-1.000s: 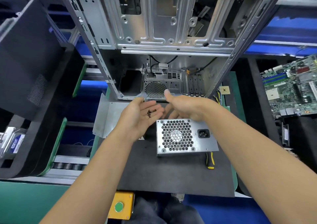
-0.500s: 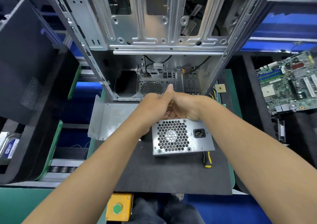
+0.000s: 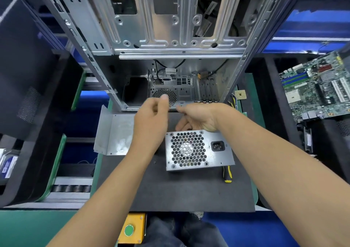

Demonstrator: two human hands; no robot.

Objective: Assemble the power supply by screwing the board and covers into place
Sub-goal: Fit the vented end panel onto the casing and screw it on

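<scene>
Power supply unit (image 3: 198,149) standing on the black foam mat (image 3: 170,193) of the table, fan grille and mains socket face turned up toward the camera, long axis running 9 to 3 o'clock. Both hands raised above the mat just beyond the unit's far edge, toward 12 o'clock from it. Left hand (image 3: 151,118) at about 10 o'clock from the unit, apart from it, fingers loosely curled with thumb up; contents of the palm hidden, so whether any screws are held cannot be told. Right hand (image 3: 198,117) directly over the far edge, heel of the palm at or just above the casing rim, contact not certain; fingers curled downward behind the unit, tips hidden, grasp cannot be told. Right hand judged the nearer of the two. Yellow-and-black screwdriver (image 3: 226,174) lying on the mat at the unit's near right corner, about 5 o'clock from it, handle end toward the person, shaft tucked under the casing edge; on the right arm's side, well apart from both hands. Bent sheet-metal cover (image 3: 113,133) resting at 9 o'clock, beside the left forearm. Open computer chassis (image 3: 170,57) at 12 o'clock. Next move judged to require a reach back toward 6 o'clock.
</scene>
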